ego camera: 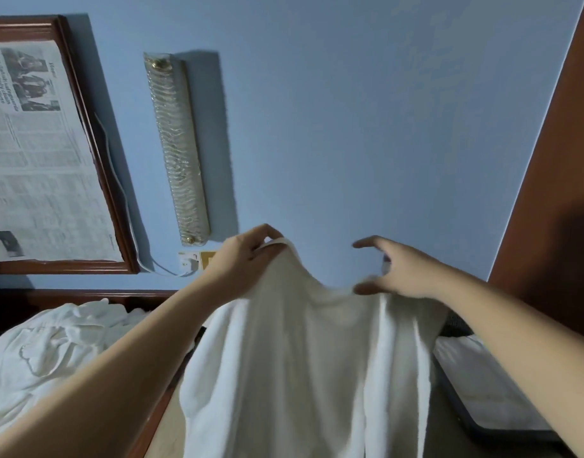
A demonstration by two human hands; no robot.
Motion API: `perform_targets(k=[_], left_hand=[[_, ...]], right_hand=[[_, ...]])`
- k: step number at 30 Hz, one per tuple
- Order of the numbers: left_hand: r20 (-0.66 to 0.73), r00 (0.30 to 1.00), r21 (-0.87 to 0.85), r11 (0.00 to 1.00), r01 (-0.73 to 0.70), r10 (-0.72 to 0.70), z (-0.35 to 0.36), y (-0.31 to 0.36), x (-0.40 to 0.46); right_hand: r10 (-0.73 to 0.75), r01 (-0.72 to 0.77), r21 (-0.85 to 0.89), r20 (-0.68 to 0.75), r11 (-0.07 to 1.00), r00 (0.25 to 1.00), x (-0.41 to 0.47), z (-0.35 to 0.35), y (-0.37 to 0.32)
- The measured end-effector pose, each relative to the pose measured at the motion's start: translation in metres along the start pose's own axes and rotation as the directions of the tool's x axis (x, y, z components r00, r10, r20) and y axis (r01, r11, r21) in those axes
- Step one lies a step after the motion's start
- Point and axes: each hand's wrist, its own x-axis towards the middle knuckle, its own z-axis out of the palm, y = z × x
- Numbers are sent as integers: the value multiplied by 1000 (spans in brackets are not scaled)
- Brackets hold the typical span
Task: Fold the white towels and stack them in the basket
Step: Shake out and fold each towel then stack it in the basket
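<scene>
Now a white towel [294, 358] is being held up before the blue wall [350, 127], pinched at its top edge by the left hand [241, 259]; the right hand [399, 272], fingers [366, 243] spread, is touching it.

Towel [294, 342] white matt terry cloth; frame [95, 153] glossy dark wood; wall lamp [176, 150] rippled glass.

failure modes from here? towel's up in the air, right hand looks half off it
1. The left hand alone pinches the top edge of the towel; the right hand has its fingers spread, so that corner may sag further or drop.
2. The edge already dips between the hands, so a fold started now would likely come out crooked.
3. The hanging end runs out of view below and may drag.
</scene>
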Motion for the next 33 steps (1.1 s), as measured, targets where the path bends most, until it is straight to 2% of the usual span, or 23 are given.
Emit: perform_targets(k=[3,6,11,18,22,24,27,30,33], left_hand=[[81,992,23,995,-95,93,7,29,11],[125,973,116,971,-208,193,6,40,17],[94,978,123,972,-199,188,6,29,15],[111,968,165,956,-242,226,5,14,8],[172,941,220,920,-324,291,1,-4,2],[199,948,252,922,-294,248,0,-21,-3],[214,969,311,932,-187,123,-5,-54,-17],[206,978,257,964,-68,14,-11,-74,-28],[145,989,153,988,-16,-7,-11,-67,-30]], right_hand=[[-58,44,157,85,987,995,7,10,-40],[-98,95,156,17,983,995,14,9,-46],[-147,136,158,59,978,987,9,9,-54],[-211,212,-132,22,968,977,4,16,-60],[-258,227,-420,-17,879,966,-3,10,-60],[-259,198,-519,-47,832,965,-5,6,-55],[-214,109,-570,-120,814,969,-6,-4,-38],[-107,10,-495,-168,869,980,-7,-9,-19],[-6,-68,-378,-191,923,982,-7,-3,-7]])
